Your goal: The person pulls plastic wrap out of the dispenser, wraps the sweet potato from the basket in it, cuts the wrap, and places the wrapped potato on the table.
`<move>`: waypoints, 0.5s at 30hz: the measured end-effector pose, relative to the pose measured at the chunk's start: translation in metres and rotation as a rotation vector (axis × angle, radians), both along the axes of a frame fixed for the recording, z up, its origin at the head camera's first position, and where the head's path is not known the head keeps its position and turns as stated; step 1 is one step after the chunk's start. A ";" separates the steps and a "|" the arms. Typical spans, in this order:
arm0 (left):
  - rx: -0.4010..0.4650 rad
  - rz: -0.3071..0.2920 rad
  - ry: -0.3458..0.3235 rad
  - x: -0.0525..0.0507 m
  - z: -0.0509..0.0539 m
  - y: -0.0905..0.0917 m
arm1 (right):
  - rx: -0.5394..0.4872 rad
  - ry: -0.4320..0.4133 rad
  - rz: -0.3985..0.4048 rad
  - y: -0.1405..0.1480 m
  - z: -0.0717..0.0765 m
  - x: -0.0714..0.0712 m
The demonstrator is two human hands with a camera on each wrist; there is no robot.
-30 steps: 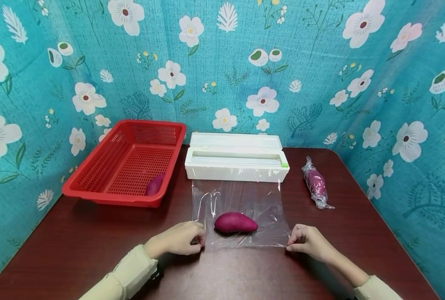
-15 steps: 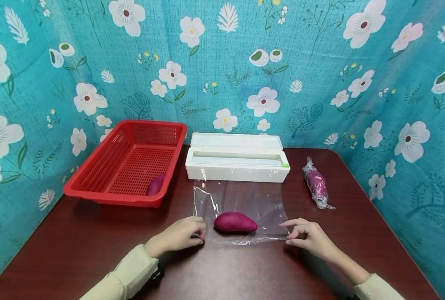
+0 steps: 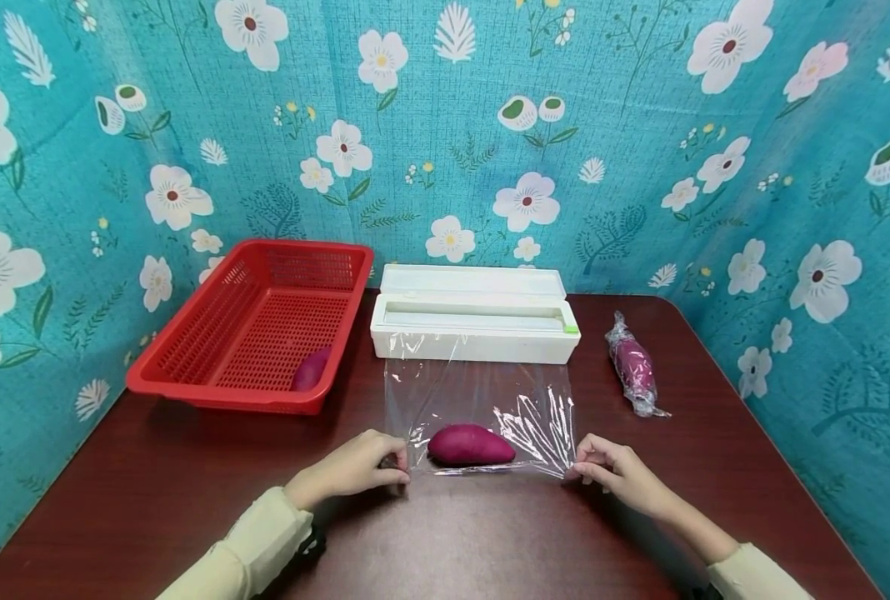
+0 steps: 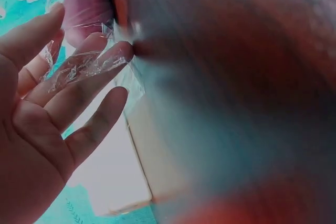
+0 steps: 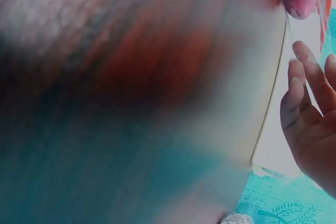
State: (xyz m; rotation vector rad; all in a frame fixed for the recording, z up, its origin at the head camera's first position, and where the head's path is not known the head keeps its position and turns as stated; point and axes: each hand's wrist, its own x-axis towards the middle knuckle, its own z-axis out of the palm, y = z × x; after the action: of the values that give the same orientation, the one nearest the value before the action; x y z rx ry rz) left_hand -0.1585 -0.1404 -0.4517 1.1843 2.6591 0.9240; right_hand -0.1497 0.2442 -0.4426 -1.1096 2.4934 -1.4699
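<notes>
A purple sweet potato (image 3: pixel 471 445) lies on a sheet of cling film (image 3: pixel 482 396) that runs from the white cling film box (image 3: pixel 475 343). My left hand (image 3: pixel 358 462) pinches the film's near left corner; in the left wrist view, crinkled film lies across the fingers (image 4: pixel 79 90). At the near right corner, my right hand (image 3: pixel 621 472) pinches the film between thumb and forefinger, and creases fan out from there. The film's near edge is stretched between both hands, just in front of the sweet potato. The right wrist view shows the right hand (image 5: pixel 312 111) partly cut off.
To the left stands a red plastic basket (image 3: pixel 223 397) with another purple sweet potato (image 3: pixel 312 369) inside. A film-wrapped sweet potato (image 3: pixel 632 367) lies on the right of the dark wooden table (image 3: pixel 482 542). A flowered turquoise curtain (image 3: pixel 430 142) hangs behind.
The right fingers spread, then closed again on the film corner. Both hands moved slightly away from the body, the film's near edge came closer to the sweet potato, and creases appeared at right.
</notes>
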 end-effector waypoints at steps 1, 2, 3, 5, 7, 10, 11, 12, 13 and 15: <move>0.006 0.003 -0.008 0.000 0.000 0.000 | 0.004 -0.006 0.005 0.000 0.002 0.000; 0.015 0.004 -0.017 0.000 0.000 0.000 | 0.007 -0.014 0.008 0.000 0.003 0.001; 0.024 0.006 -0.024 -0.001 0.000 -0.001 | 0.009 -0.018 0.006 0.000 0.004 0.001; 0.044 0.009 -0.038 -0.001 -0.001 -0.001 | 0.016 -0.029 -0.002 0.000 0.004 0.000; 0.062 0.009 -0.047 -0.002 -0.001 -0.001 | 0.025 -0.034 -0.016 0.001 0.003 -0.001; 0.085 0.022 -0.049 -0.004 -0.003 -0.001 | 0.040 -0.041 -0.029 0.001 0.004 -0.002; 0.090 0.032 -0.045 -0.005 -0.003 -0.001 | 0.046 -0.045 -0.032 0.001 0.004 -0.002; 0.095 0.043 -0.042 -0.005 -0.004 -0.001 | 0.051 -0.048 -0.032 0.001 0.005 -0.003; 0.099 0.056 -0.039 -0.006 -0.005 -0.001 | 0.056 -0.052 -0.032 0.000 0.006 -0.003; 0.111 0.083 -0.053 -0.007 -0.007 0.000 | 0.067 -0.062 -0.033 0.000 0.007 -0.004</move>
State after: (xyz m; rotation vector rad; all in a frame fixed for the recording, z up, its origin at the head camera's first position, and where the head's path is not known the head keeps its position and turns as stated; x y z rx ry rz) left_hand -0.1655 -0.1406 -0.4583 1.0608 2.6643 1.1140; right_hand -0.1537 0.2440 -0.4356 -1.0009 2.5108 -1.3950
